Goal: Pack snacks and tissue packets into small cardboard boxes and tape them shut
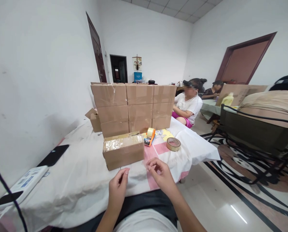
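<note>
My left hand (117,187) is at the table's near edge, fingers curled and thumb pressed against them, with nothing seen in it. To its right, my right hand (161,175) is closed in a loose pinch; whatever its fingertips may hold is too small to make out. Just beyond both hands, and apart from them, lies a long brown cardboard box (124,156) with shiny clear tape over its top. An orange tape dispenser (149,137) stands behind the box's right end. A roll of tape (173,144) lies flat farther right.
Stacked cardboard boxes (140,111) form a wall behind the single box. An open carton (93,120) stands at their left. On the cloth-covered table (78,180) lie a black phone (53,155) and a white device (25,182). A person (188,104) sits beyond, and another occupies a chair (257,132).
</note>
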A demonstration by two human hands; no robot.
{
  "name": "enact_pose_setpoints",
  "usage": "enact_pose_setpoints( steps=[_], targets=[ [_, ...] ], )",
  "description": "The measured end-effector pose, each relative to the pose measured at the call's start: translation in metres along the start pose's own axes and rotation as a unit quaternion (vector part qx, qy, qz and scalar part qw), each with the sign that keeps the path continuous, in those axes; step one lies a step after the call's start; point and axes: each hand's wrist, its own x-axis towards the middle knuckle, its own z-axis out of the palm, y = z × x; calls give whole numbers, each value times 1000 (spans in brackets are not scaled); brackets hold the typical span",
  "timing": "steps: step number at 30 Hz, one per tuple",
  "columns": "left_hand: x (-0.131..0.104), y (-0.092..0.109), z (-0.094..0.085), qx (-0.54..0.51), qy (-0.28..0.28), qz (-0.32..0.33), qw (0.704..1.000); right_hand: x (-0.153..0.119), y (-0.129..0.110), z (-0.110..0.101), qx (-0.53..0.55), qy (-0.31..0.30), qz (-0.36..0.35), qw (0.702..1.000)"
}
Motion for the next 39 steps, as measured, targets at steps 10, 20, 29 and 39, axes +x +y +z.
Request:
enact_pose_setpoints(
  steps=[10, 20, 29, 39],
  targets=[
    [3, 17, -8, -10, -49, 222, 974, 5, -32, 17, -83, -201, -82, 973],
    [0, 36, 4, -37, 51, 70, 996, 29, -20, 21, -121, -167, -103, 973],
    [19, 33, 0, 4, 126, 53, 991, 102, -35, 16, -130, -181, -146, 964],
    [76, 50, -10, 98, 136, 172, 971, 200, -36, 25, -89, -333, -109, 932]
  ],
)
